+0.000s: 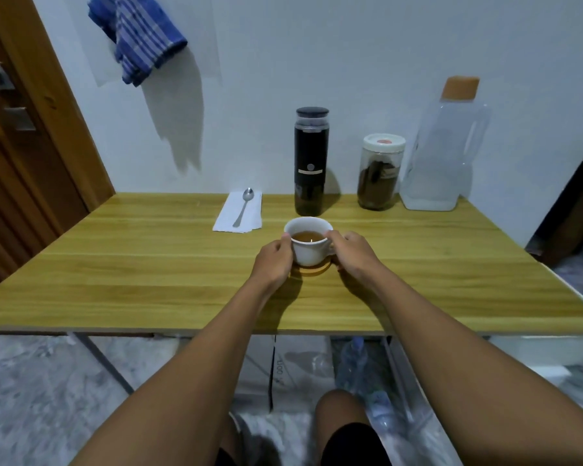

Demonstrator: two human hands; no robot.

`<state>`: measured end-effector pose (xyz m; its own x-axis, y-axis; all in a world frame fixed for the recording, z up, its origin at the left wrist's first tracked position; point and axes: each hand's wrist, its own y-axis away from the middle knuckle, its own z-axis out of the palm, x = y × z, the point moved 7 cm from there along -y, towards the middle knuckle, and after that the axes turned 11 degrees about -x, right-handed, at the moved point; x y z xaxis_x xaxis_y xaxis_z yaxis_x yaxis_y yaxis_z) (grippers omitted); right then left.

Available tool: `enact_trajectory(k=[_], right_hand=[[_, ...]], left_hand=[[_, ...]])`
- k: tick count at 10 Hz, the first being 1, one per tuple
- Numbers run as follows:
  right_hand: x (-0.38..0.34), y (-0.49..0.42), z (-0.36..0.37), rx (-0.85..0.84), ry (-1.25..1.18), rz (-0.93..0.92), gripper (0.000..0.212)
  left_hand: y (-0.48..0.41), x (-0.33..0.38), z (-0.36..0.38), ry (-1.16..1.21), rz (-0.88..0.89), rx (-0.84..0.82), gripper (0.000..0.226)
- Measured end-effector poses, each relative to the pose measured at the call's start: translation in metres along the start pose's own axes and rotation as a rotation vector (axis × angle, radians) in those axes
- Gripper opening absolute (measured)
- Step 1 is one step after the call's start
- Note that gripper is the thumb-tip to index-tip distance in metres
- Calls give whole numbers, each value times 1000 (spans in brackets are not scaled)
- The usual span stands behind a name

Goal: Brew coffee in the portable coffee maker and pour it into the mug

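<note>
mug [308, 245]: round white ceramic, brown coffee inside, on round wooden coaster [312, 268] | left hand [272, 260], right hand [352, 253]: both cup mug's sides | coffee maker [311, 161]: black cylinder, upright behind mug | table [148, 264]: wood-grain

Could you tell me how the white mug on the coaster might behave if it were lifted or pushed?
The mug is probably ceramic, so rigid and breakable. Its coffee sits below the rim, so gentle lifting likely won't spill. Pushed, it may slide on the wooden coaster.

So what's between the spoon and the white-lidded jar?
The black portable coffee maker stands upright between spoon and jar, seen from the head camera.
</note>
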<state>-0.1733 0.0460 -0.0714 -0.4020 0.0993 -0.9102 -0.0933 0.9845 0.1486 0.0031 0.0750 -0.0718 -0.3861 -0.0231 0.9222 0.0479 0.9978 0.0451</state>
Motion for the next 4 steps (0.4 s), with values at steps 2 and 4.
enact_trajectory(k=[2,4], right_hand=[[2,1,-4,-10,-4,-1,47],[-3,-1,-7,-16,-51,-23,29]], left_hand=[[-2,0,4,-9,-6,-23,48],[-5,7,-5,-2,-28,-28,50]])
